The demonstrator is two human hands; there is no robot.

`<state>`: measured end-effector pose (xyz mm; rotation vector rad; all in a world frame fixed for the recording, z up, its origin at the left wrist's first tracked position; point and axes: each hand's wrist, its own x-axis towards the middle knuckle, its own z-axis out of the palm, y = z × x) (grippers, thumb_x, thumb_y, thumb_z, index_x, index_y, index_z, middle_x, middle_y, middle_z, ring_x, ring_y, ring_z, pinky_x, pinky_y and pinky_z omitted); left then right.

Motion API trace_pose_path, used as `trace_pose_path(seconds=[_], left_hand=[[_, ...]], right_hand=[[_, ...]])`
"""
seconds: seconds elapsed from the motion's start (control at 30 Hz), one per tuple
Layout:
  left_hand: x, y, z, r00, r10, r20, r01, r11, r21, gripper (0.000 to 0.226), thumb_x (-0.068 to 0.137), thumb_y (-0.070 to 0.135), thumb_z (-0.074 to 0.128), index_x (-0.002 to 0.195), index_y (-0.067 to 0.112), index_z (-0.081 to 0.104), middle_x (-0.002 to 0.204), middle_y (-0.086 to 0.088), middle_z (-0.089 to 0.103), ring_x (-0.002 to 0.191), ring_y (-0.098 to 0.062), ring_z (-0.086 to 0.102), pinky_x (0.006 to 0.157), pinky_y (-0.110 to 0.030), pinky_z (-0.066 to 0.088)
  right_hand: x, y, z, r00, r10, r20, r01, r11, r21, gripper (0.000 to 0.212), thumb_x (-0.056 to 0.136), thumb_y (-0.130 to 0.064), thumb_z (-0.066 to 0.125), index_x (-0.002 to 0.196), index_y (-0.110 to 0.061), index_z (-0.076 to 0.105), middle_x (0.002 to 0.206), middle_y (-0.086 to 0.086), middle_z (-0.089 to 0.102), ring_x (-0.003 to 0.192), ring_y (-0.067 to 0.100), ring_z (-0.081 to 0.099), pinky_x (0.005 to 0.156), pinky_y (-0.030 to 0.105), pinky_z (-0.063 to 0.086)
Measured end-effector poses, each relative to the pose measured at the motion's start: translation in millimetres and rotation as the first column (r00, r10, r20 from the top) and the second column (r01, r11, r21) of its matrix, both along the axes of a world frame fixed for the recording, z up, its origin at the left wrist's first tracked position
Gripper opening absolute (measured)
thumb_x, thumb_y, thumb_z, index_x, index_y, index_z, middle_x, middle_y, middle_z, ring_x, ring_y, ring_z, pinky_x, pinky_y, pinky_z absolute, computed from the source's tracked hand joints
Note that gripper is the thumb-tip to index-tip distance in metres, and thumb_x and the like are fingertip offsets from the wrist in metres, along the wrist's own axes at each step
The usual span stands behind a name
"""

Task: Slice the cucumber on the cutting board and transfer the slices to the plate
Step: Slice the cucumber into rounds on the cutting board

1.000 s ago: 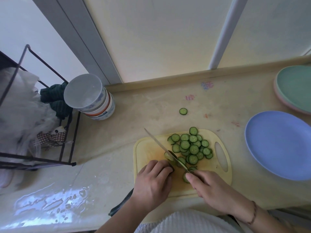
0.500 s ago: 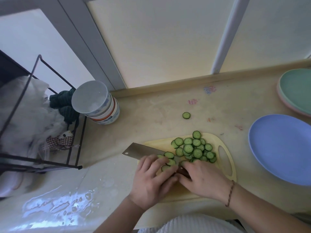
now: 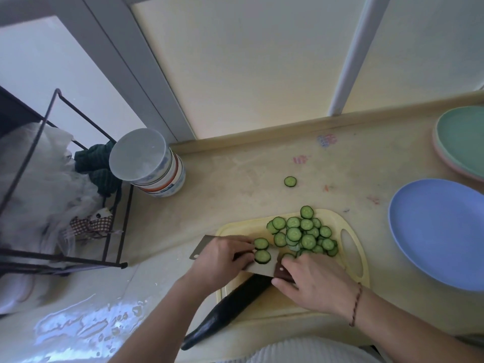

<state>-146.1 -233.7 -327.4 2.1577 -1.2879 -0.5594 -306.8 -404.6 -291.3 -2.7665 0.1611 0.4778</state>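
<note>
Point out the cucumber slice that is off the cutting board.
The lone round green cucumber slice on the beige counter, beyond the yellow plastic cutting board; every other slice lies on the board or the knife blade.

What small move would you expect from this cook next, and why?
Probably the left hand sweeps more slices onto the flat knife blade, which already carries two slices while the right hand holds the handle. The pile remains on the cutting board and the blue plate holds none.
</note>
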Motion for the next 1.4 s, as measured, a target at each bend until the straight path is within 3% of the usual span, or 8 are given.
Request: trace_pose_path(seconds=[0.1, 0.3, 0.6, 0.97, 1.1, 1.23, 1.3, 1.4], left_hand=[[10.6, -8.1, -0.7, 0.999, 0.033, -0.03, -0.03, 0.997, 0.073, 0.015, 0.087, 0.024, 0.076, 0.1, 0.017, 0.075, 0.094, 0.007, 0.071, 0.085, -0.011, 0.062, 0.081, -0.033, 0.052], [19.4, -19.6, -4.0, 0.992, 0.127, 0.005, -0.126, 0.98, 0.156, 0.038, 0.084, 0.033, 0.08, 0.119, 0.02, 0.072, 0.111, 0.007, 0.065, 0.099, -0.014, 0.059, 0.089, -0.034, 0.053], [18.7, -11.1, -0.9, 0.994, -0.102, 0.033, 0.099, 0.992, 0.083, 0.06, 0.079, 0.067, 0.067, 0.119, 0.022, 0.071, 0.12, 0.005, 0.066, 0.111, -0.013, 0.058, 0.094, -0.029, 0.05], [19.6, -19.7, -4.8, 0.976, -0.037, 0.216, 0.03, 0.999, 0.035, 0.03, 0.085, 0.038, 0.073, 0.11, 0.021, 0.075, 0.113, 0.002, 0.067, 0.099, -0.022, 0.059, 0.08, -0.044, 0.057], [19.6, -21.8, 34.0, 0.967, 0.16, 0.2, -0.104, 0.959, -0.264, 0.022, 0.091, 0.03, 0.07, 0.106, 0.015, 0.074, 0.107, 0.004, 0.067, 0.1, -0.014, 0.061, 0.088, -0.028, 0.051], [2.3, -21.3, 57.1, 0.858, 0.502, 0.107, -0.366, 0.745, -0.558, 0.007, 0.09, 0.003, 0.066, 0.092, 0.005, 0.072, 0.088, 0.003, 0.066, 0.08, -0.006, 0.06, 0.076, -0.014, 0.047], [-14.1, -20.9, 44.6, 0.889, 0.415, 0.191, -0.308, 0.854, -0.42, 0.005, 0.09, 0.008, 0.07, 0.094, 0.01, 0.072, 0.084, 0.005, 0.066, 0.074, -0.006, 0.059, 0.067, -0.018, 0.049], [-38.6, -24.1, 23.1, 0.943, 0.155, 0.294, -0.185, 0.98, 0.077, 0.029, 0.091, 0.047, 0.064, 0.11, 0.026, 0.066, 0.086, 0.01, 0.068, 0.078, -0.015, 0.063, 0.065, -0.025, 0.048]], right_hand=[[-0.4, 1.0, 1.1, 1.0, 0.014, 0.003, -0.014, 1.0, -0.001, 0.048, 0.094, -0.062, 0.028, 0.093, -0.019, 0.051, 0.074, -0.002, 0.051, 0.061, 0.022, 0.049, 0.054, 0.033, 0.044], [-0.9, 2.7, -0.7, 0.999, 0.033, -0.014, -0.033, 0.999, 0.011, 0.047, 0.093, -0.064, 0.027, 0.088, -0.022, 0.047, 0.076, -0.001, 0.058, 0.064, 0.021, 0.056, 0.06, 0.037, 0.053], [4.7, -1.0, 6.4, 0.999, 0.048, -0.014, -0.048, 0.999, 0.016, 0.042, 0.094, -0.061, 0.03, 0.086, -0.022, 0.041, 0.074, -0.001, 0.048, 0.063, 0.023, 0.049, 0.059, 0.035, 0.045], [-11.0, 4.9, 18.8, 0.991, 0.13, -0.021, -0.13, 0.991, 0.01, 0.045, 0.094, -0.063, 0.028, 0.092, -0.021, 0.047, 0.086, 0.004, 0.063, 0.075, 0.026, 0.062, 0.061, 0.037, 0.045], [-47.2, -4.9, 28.0, 0.995, 0.068, -0.075, -0.064, 0.996, 0.06, 0.044, 0.092, -0.068, 0.021, 0.094, -0.028, 0.04, 0.091, 0.0, 0.062, 0.081, 0.023, 0.061, 0.064, 0.037, 0.039], [-101.7, -27.3, 25.6, 0.967, -0.218, -0.133, 0.233, 0.966, 0.109, 0.064, 0.068, -0.091, 0.007, 0.08, -0.036, 0.038, 0.073, -0.013, 0.057, 0.067, 0.001, 0.053, 0.068, 0.027, 0.043], [-126.9, -38.6, 14.9, 0.899, -0.422, -0.115, 0.436, 0.885, 0.163, 0.073, 0.056, -0.099, 0.004, 0.074, -0.04, 0.043, 0.059, -0.012, 0.054, 0.057, -0.004, 0.05, 0.064, 0.025, 0.045], [-149.1, -45.8, 4.4, 0.764, -0.638, -0.096, 0.641, 0.733, 0.229, 0.08, 0.05, -0.103, 0.01, 0.08, -0.039, 0.048, 0.058, -0.007, 0.059, 0.056, 0.005, 0.056, 0.058, 0.023, 0.045]])
